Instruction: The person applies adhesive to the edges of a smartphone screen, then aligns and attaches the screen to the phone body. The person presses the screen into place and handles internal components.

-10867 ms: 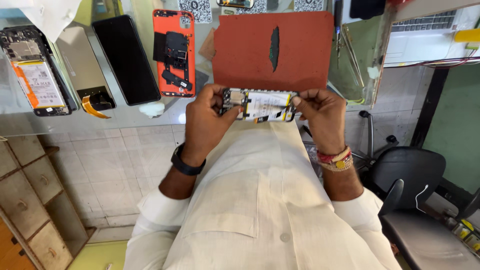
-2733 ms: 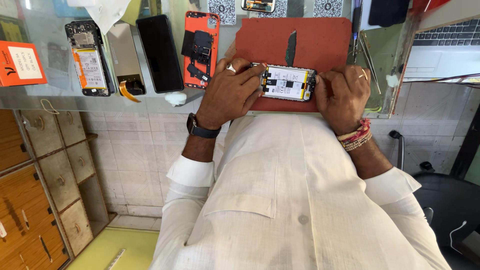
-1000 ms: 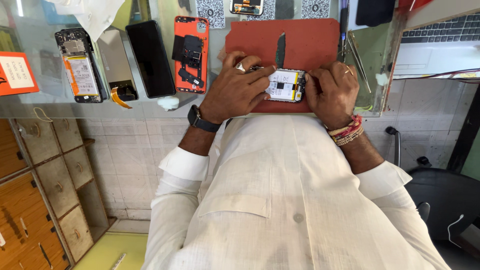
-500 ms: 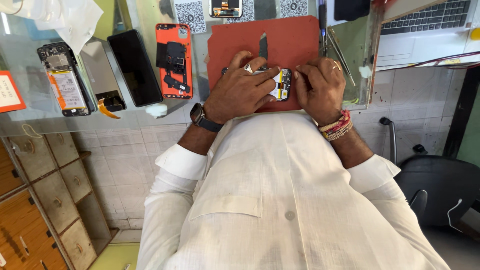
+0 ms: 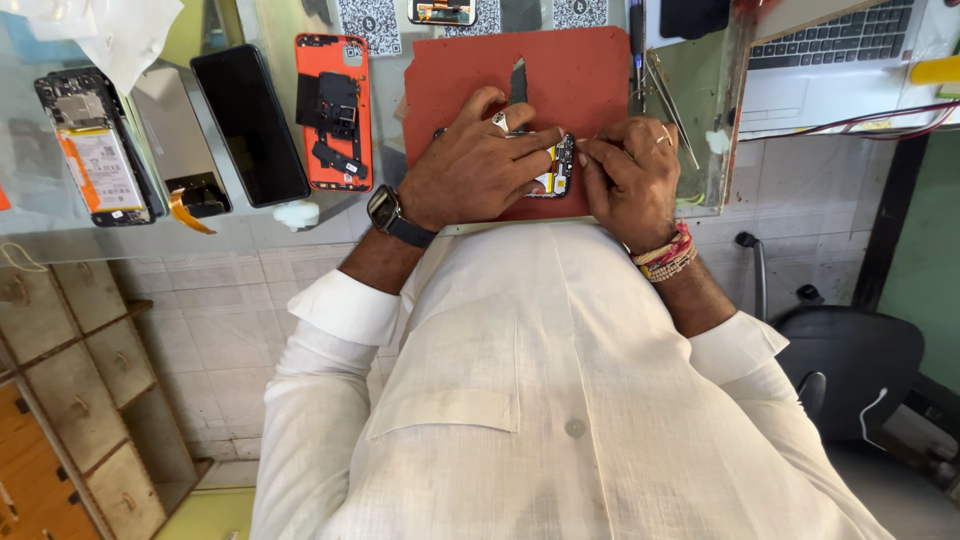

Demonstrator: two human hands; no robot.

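An opened phone point(image 5: 558, 166) with its battery and boards bare lies on a red mat point(image 5: 590, 70). My left hand point(image 5: 470, 172), with a ring and a dark wristwatch, lies flat over most of the phone and presses it down. My right hand point(image 5: 630, 180), with a ring and red thread bracelets, touches the phone's right end, its fingertips pinched together at the upper corner. Whether they pinch a small part I cannot tell. A dark flat blade tool point(image 5: 518, 78) lies on the mat just beyond my left hand.
On the glass counter to the left lie an orange phone back with black parts point(image 5: 335, 110), a black screen point(image 5: 250, 125), a grey panel point(image 5: 180, 140) and another opened phone point(image 5: 95, 150). Tweezers point(image 5: 670, 90) and a laptop point(image 5: 840, 50) are at right. A chair point(image 5: 850, 350) stands right, wooden drawers point(image 5: 70, 400) left.
The phone, held up between both hands earlier, now rests on the mat. My left hand has slid over it and my right hand has closed in on its end.
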